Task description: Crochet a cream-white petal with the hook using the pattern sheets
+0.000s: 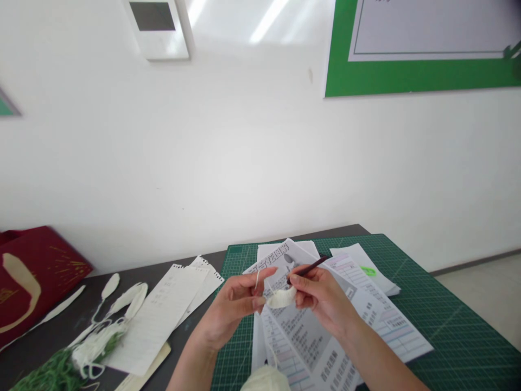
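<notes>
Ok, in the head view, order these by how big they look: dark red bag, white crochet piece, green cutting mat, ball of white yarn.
Largest to smallest:
1. green cutting mat
2. dark red bag
3. ball of white yarn, cut off by the bottom edge
4. white crochet piece

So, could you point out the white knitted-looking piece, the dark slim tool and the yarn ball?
White knitted-looking piece (281, 298): head view, on its middle.
Dark slim tool (315, 265): head view, on its shaft.
Yarn ball (266, 379): head view, on its visible top.
</notes>
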